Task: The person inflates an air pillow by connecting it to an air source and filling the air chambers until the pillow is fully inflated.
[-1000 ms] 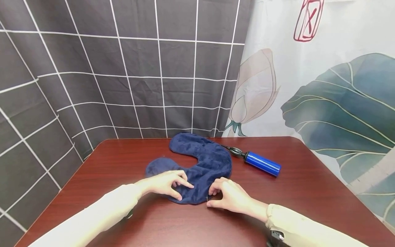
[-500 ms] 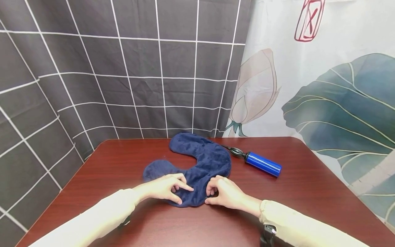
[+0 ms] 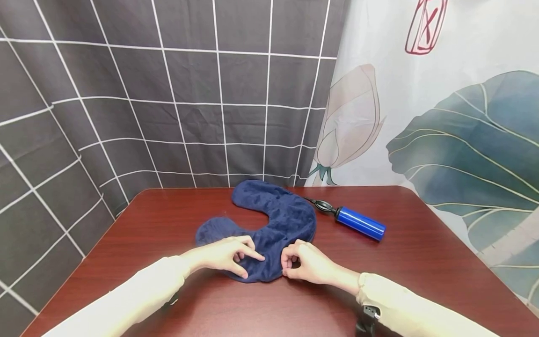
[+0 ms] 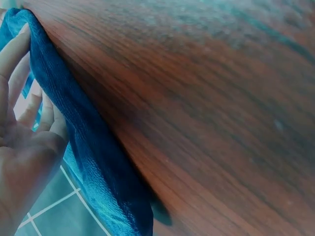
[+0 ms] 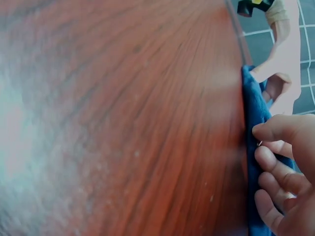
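Observation:
A navy blue, U-shaped plush neck pillow (image 3: pixel 290 215) lies flat on the table, its curve facing right. My left hand (image 3: pixel 227 255) rests on its near arm; the index finger is stretched out on the fabric and the thumb touches near the front edge. At the pillow's near right edge, my right hand (image 3: pixel 309 264) pinches a small zipper pull between thumb and index finger. A tiny metallic glint of that zipper pull (image 5: pixel 259 143) shows in the right wrist view; the rest of it is hidden. The left wrist view shows the pillow's side (image 4: pixel 83 123) beside my left fingers.
A blue hand pump (image 3: pixel 361 223) with a black handle lies right of the pillow, its thin tip reaching the pillow's edge. The reddish-brown wooden table (image 3: pixel 421 243) backs onto a dark grid curtain (image 3: pixel 189 117) and a white floral curtain (image 3: pixel 379 164).
My right hand has shifted slightly left along the pillow's edge, and its thumb and index finger have closed together. The pillow's near arm has moved slightly towards me. The pump lies where it was.

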{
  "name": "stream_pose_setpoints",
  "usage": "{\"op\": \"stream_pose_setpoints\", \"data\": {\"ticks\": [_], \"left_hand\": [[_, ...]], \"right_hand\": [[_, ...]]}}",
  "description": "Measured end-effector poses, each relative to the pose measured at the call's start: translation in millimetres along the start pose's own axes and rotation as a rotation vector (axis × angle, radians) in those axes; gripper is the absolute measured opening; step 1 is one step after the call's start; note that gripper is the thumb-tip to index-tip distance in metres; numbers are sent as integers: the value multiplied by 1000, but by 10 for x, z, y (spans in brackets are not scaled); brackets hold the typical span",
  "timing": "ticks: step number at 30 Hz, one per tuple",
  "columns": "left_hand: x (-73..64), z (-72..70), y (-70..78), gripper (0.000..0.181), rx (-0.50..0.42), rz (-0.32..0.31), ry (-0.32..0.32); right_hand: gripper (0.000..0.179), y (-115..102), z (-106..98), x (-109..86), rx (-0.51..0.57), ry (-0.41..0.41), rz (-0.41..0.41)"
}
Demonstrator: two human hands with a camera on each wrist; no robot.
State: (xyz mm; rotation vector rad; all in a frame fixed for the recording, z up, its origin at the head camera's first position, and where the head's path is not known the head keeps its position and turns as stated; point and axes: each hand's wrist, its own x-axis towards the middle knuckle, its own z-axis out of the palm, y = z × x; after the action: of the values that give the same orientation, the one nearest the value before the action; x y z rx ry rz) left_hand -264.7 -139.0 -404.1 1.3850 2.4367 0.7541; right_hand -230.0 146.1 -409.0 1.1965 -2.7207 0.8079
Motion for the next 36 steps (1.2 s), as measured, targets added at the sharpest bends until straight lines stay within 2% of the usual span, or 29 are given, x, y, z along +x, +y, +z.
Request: {"op": "stream_pose_setpoints", "data": {"ticks": [3, 8, 16, 27, 36], "left_hand": [[-3, 1, -5, 49, -10, -1, -1], [-5, 2, -10, 46, -9, -1, 0], [-4, 17, -21, 45, 15, 42, 13], [-8, -5, 14, 45, 18, 31, 3], [-12, 7, -1, 45, 28, 34, 1]], "right_hand": [[18, 1, -30, -6, 39, -12, 4], [18, -3, -95, -27, 132, -27, 58], [17, -48, -132, -49, 167, -33, 143], [17, -58, -199, -65, 124, -16, 236], [17, 119, -267, -117, 94, -11, 254]]}}
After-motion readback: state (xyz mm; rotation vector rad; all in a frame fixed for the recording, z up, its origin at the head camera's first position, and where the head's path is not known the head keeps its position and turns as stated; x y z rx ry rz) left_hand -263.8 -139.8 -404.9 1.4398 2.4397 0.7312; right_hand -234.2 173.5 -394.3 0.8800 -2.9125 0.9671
